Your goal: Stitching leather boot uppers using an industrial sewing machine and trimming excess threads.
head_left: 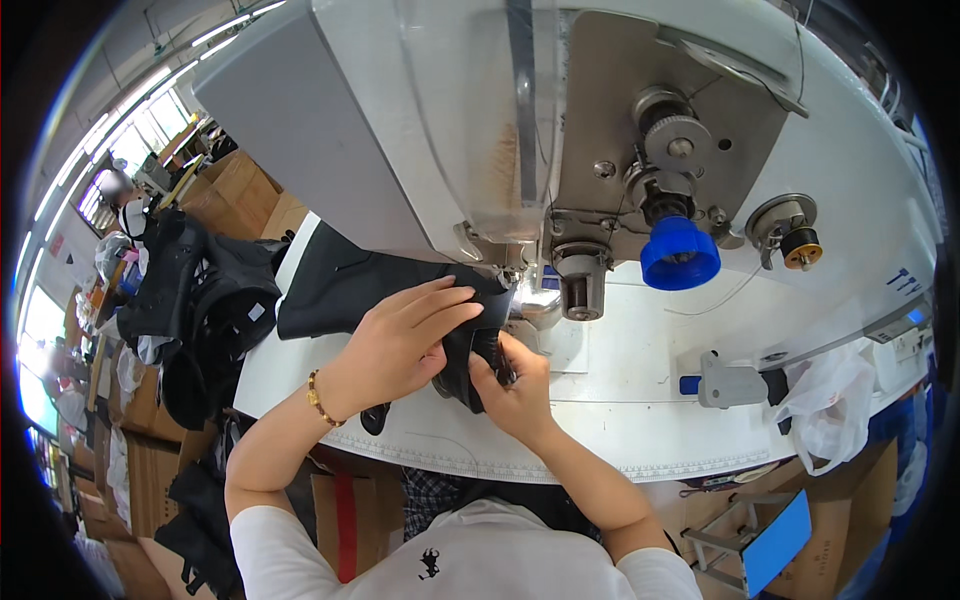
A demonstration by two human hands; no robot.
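Note:
A black, smooth, leather-like piece (pixel 335 290) lies on the white sewing machine table (pixel 620 420), one end under the machine's presser foot (pixel 508 277). Its near part is bunched up, with a ridged strip between my hands. My left hand (pixel 400 340) rests on top of the piece, fingers stretched toward the presser foot and thumb bent in at the edge. Close to the needle area, my right hand (pixel 515 390) pinches the bunched edge between thumb and fingers. The needle tip itself is hard to make out.
The sewing machine's head (pixel 480 120) hangs over the work, with a blue knob (pixel 680 255) and thread tensioners. Black pieces (pixel 215 300) are piled at the left. To the right sit a grey lever (pixel 730 382) and a clear plastic bag (pixel 830 405). Cardboard boxes (pixel 235 190) stand beyond.

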